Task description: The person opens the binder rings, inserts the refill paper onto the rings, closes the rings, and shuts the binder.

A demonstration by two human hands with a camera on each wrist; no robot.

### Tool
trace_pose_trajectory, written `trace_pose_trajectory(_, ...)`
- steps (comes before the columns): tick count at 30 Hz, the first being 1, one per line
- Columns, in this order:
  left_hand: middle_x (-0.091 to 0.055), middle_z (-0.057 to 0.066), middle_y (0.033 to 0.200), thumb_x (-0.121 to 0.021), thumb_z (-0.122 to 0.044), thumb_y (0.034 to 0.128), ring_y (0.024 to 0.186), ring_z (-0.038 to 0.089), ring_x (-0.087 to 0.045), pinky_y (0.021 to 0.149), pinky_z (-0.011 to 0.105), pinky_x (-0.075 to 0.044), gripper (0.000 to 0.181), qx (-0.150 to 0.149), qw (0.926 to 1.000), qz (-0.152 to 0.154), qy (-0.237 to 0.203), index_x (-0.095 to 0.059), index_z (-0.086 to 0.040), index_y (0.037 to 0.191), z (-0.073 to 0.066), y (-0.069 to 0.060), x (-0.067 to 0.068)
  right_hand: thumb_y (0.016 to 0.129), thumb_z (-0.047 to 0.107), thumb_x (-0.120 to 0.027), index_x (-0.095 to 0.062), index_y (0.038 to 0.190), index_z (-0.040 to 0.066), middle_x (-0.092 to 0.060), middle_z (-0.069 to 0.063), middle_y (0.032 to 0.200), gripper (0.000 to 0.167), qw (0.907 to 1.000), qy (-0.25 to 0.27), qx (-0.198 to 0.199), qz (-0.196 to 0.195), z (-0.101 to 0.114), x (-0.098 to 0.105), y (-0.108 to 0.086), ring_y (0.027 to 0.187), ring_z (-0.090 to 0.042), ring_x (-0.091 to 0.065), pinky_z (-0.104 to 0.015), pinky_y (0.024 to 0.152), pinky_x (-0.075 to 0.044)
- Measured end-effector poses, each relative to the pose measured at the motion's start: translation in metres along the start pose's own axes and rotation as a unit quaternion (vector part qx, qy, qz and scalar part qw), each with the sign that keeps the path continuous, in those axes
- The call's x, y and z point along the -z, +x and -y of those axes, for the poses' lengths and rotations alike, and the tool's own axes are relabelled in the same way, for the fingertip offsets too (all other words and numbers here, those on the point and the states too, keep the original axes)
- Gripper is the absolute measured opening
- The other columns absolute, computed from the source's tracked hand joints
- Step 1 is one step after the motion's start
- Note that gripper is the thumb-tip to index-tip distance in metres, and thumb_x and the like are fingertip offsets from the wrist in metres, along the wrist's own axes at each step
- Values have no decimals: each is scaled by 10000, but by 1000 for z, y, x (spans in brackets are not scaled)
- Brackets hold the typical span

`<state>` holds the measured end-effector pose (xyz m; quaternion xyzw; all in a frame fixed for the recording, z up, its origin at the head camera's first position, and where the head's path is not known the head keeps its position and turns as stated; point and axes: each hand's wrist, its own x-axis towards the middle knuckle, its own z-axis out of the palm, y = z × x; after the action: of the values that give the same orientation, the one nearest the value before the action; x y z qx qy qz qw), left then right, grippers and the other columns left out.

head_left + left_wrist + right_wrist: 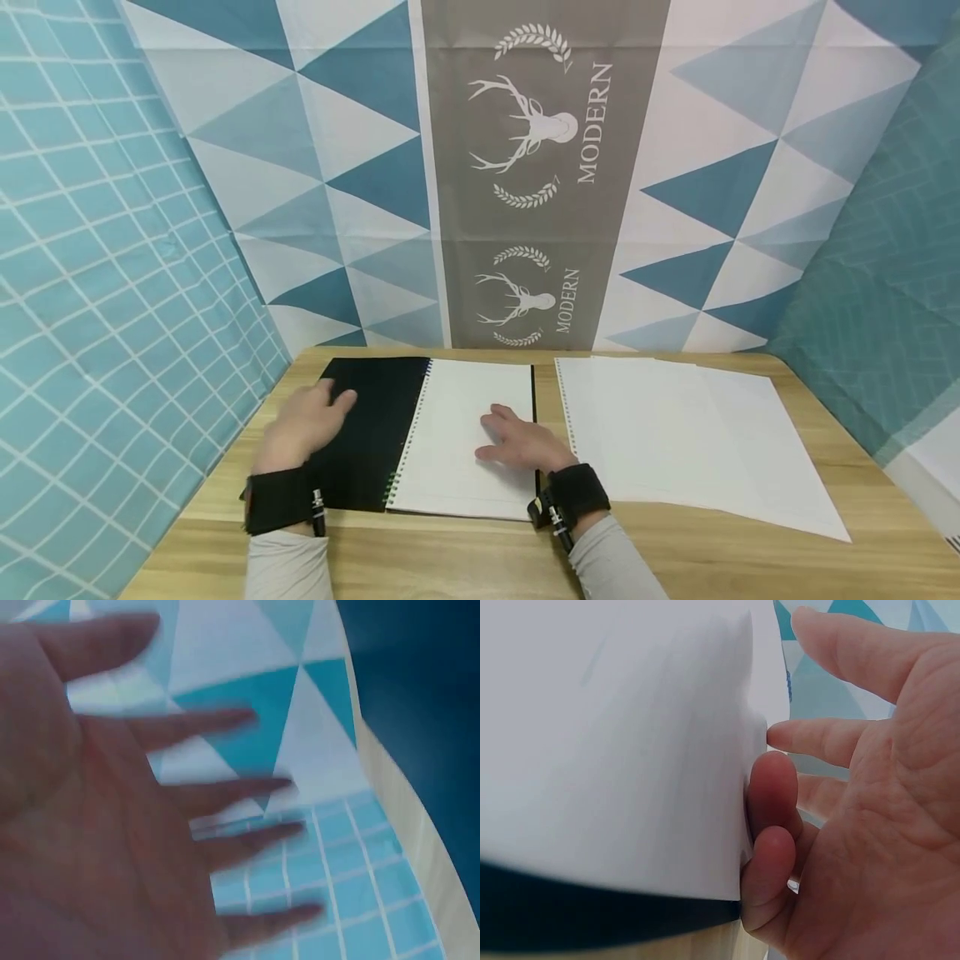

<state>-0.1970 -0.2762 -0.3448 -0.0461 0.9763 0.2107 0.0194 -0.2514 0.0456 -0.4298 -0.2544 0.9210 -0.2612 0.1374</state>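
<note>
A spiral-bound notebook lies spread on the table, its black cover (378,417) to the left and a white page (453,442) to the right of the coil binding (408,437). My left hand (300,425), blurred, hovers over the cover's left edge and holds nothing; the left wrist view shows its fingers (225,799) straight and spread. On the white page lies my right hand (521,443). In the right wrist view its fingertips (772,784) touch the page (630,750), with the last two fingers more bent than the others and nothing visibly gripped.
Overlapping white loose sheets (667,433), punched along their left side, lie right of the notebook. The wooden table (420,558) meets a patterned cloth (525,167) at the back, a blue grid cloth (112,250) at left and a teal cloth (885,275) at right.
</note>
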Motion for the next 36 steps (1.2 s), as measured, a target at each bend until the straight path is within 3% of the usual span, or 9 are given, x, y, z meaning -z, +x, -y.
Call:
trace_pose_trajectory(3,-433,326,1523,-459,-318,1078,1418,516,-399,1133,639,-364,574,-823,9964,-10,-221,-407,60,1506,-20,12,-24,987,447,-617,-446,1536,95,-289,-138,1671,675,10000,40,-7,10,0,0,0,1509,-332,-380,-553,1169,-384)
trace_pose_trajectory(5,-483,267,1517,-501,-290,1067,1423,462,-436,1150,607,-368,525,-1187,9922,165,-353,-462,20,1489,-32,21,-43,985,438,-621,-451,1533,95,-292,-138,1669,669,10000,59,-15,-5,1,0,0,1509,-337,-377,-562,1173,-374)
trace_pose_trajectory(8,-491,218,1534,-533,-284,1056,1441,410,-446,1170,578,-366,516,-1264,9886,692,-439,-478,-14,1492,-47,31,-69,978,433,-628,-467,1520,90,-307,-150,1660,662,9999,90,-16,-50,0,-2,0,1498,-343,-393,-570,1164,-380)
trace_pose_trajectory(12,-414,226,1588,-579,-275,1031,1491,403,-376,1205,573,-321,593,-929,9882,1168,-345,-416,8,1527,-56,36,-88,979,444,-621,-468,1519,89,-309,-153,1660,664,9999,155,-16,-51,-1,-3,0,1496,-342,-398,-560,1165,-384)
trace_pose_trajectory(18,-418,220,1583,-581,-304,1022,1475,438,-371,1171,624,-334,600,-511,9946,903,102,-429,-1,1518,-54,37,-90,983,453,-610,-448,1535,100,-298,-137,1668,676,10000,58,3,-36,-2,-2,0,1504,-326,-389,-536,1176,-382)
trace_pose_trajectory(20,-429,206,1578,-582,-307,1020,1463,454,-373,1148,652,-343,573,-493,9948,852,264,-463,-20,1501,-54,36,-91,984,457,-609,-442,1540,109,-294,-130,1671,677,10000,16,-21,-17,-2,-1,0,1506,-318,-387,-527,1177,-385)
trace_pose_trajectory(24,-440,187,1578,-580,-312,1023,1464,466,-357,1139,672,-335,538,-616,9940,882,185,-496,-58,1491,-54,35,-92,984,454,-613,-447,1536,115,-297,-132,1669,668,10000,-2,-44,4,-2,-1,1,1495,-319,-404,-525,1169,-396)
trace_pose_trajectory(31,-485,205,1541,-547,-326,1051,1421,421,-460,1129,618,-393,526,-1230,9846,912,-838,-478,-64,1500,-44,40,-86,979,422,-633,-487,1492,113,-324,-139,1646,616,10000,-46,13,-16,-3,1,0,1437,-320,-476,-523,1129,-435)
trace_pose_trajectory(36,-502,249,1502,-512,-351,1069,1325,402,-557,1059,562,-487,569,-1323,9737,1015,-1552,-411,-34,1531,-32,42,-78,975,417,-639,-496,1484,120,-328,-131,1643,606,10000,-19,1,-15,-4,2,1,1427,-315,-484,-524,1117,-443)
